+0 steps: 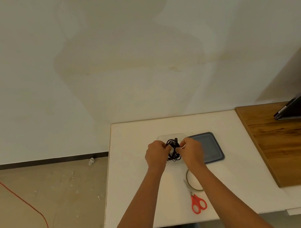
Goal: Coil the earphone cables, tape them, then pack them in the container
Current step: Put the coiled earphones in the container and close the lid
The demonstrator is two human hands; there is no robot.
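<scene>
White tabletop is sitting against a pale wall. The left hand is gripping the left edge of the coiled earphone cables, and the right hand is pinching their right edge with a pale sliver, possibly tape. They are hanging over the clear container. Taping seems to be underway, with packing remaining. The tape roll and scissors are lying nearer.

A plain pale wall rises behind the white table, with bare concrete floor left of it and a wooden top right of it.
</scene>
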